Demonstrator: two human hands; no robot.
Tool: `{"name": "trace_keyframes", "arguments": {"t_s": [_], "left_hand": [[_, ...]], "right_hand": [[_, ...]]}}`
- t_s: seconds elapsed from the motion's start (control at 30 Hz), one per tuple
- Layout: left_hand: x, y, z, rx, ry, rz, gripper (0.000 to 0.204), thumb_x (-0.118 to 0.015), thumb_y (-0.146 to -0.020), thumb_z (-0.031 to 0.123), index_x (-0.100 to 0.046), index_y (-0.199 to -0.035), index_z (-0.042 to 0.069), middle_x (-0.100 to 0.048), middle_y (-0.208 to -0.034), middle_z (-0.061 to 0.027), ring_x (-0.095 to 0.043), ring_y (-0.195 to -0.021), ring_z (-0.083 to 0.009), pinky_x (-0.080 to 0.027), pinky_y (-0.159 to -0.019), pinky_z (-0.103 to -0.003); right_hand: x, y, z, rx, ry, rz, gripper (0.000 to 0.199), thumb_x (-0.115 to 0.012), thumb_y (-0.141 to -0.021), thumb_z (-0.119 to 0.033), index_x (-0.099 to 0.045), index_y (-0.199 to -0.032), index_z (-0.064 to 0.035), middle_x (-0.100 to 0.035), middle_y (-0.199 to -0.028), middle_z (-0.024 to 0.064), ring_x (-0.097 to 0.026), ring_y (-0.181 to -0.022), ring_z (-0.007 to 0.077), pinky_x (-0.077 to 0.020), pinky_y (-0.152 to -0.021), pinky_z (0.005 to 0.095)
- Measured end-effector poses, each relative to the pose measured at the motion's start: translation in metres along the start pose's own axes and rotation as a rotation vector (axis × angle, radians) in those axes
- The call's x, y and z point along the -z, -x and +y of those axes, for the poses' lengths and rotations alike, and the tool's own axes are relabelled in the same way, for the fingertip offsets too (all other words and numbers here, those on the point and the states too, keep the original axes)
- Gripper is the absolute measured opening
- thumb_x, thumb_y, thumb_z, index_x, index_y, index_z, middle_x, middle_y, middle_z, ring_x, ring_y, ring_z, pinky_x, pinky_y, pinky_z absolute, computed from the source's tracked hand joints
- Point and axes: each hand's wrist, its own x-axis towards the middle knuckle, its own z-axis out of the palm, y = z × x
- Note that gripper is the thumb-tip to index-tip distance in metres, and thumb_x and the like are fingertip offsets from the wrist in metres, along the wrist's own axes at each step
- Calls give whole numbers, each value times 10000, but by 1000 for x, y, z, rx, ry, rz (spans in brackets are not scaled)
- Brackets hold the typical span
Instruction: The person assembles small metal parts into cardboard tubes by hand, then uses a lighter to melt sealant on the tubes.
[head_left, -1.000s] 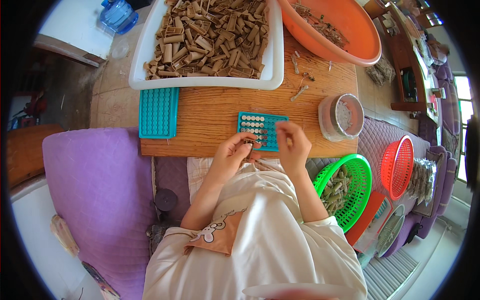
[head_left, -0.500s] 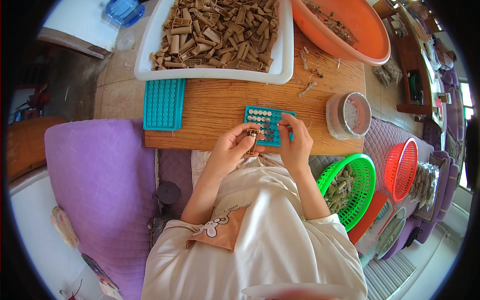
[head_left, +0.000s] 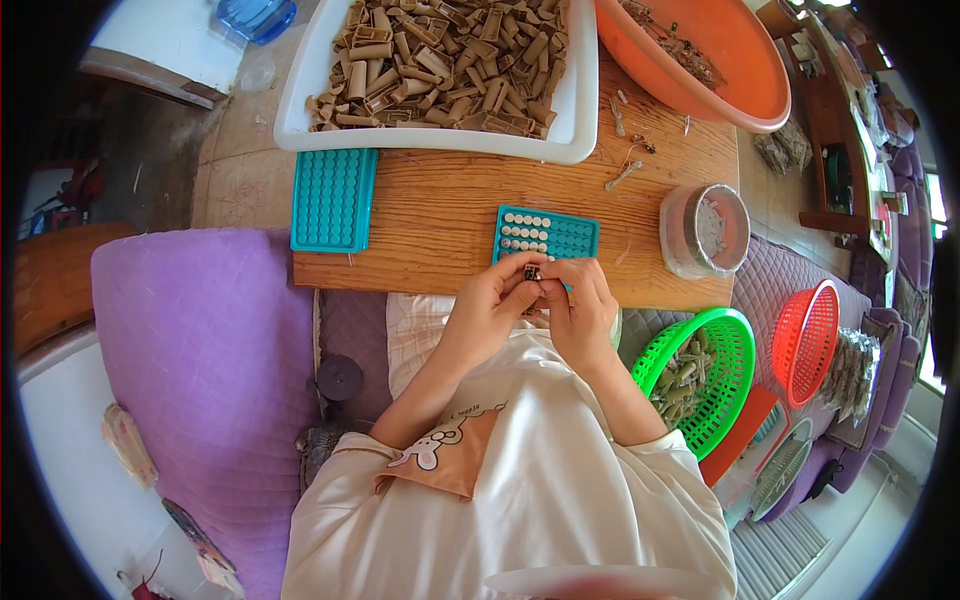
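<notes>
Hands meet at near edge of wood board (head_left: 450, 215), just below teal tray (head_left: 548, 235). Left hand (head_left: 488, 310) & right hand (head_left: 580, 312) touch at fingertips, both pinching one small dark part (head_left: 532, 272) btwn them; fingers curled in tight, not spread. Part sits right at tray's near edge; can't tell if it touches tray. Tray has a few rows of pale pieces in its far-left holes, rest of holes bare. Second teal tray (head_left: 334, 199) lies well apart to the left on board. White tub (head_left: 575, 100) of brown tube-like bits at far side, orange bowl (head_left: 745, 60) far right. Clear round pot (head_left: 705, 230) just right of tray. Green basket (head_left: 700, 375) w/ greenish bits by right forearm, red basket (head_left: 810, 340) beyond it. Purple cushion (head_left: 200, 360) on left.
</notes>
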Motion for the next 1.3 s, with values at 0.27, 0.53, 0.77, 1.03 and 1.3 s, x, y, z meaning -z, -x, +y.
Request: {"name": "trace_keyframes", "arguments": {"t_s": [0.27, 0.53, 0.77, 1.03, 1.3], "left_hand": [[-3, 10, -15, -83, -332, 86, 242, -483, -832, 36, -476, -1064, -34, -598, -722, -66, -588, -645, -101, -470, -590, -231], [16, 19, 13, 103, 94, -133, 236, -461, -847, 70, -459, -1079, 25, -549, -952, -93, -573, -795, -134, -466, -697, -228], [15, 10, 10, 120, 26, -20, 203, -441, -856, 75, -468, -1048, 10, -555, -895, -76, -581, -757, -144, -477, -689, -251], [14, 14, 11, 123, 88, -36, 215, -447, -868, 95, -457, -1069, 19, -540, -888, -78, -560, -727, -120, -463, -645, -220], [10, -3, 18, -31, 141, 96, 277, -476, -848, 50, -421, -1117, 13, -510, -994, -106, -580, -811, -173, -482, -711, -259]], "right_hand": [[27, -25, 5, -327, -102, -529, 236, -620, -686, -8, -524, -900, -37, -543, -828, 91, -535, -735, 225, -446, -630, 298], [16, -120, 14, -14, -390, -951, 320, -656, -683, -168, -547, -952, -32, -578, -857, 67, -547, -778, 172, -446, -677, 295], [-68, -250, 85, 321, 430, -232, 249, -560, -759, -102, -534, -994, -28, -597, -889, 55, -550, -765, 130, -430, -707, 265], [-74, -267, 65, 403, 995, -534, 155, -498, -740, -83, -608, -849, -71, -513, -952, 85, -438, -969, 242, -374, -808, 360], [-11, -203, 44, 13, -178, -231, 241, -538, -749, -43, -549, -990, -34, -571, -824, 56, -532, -742, 136, -426, -675, 258]]}}
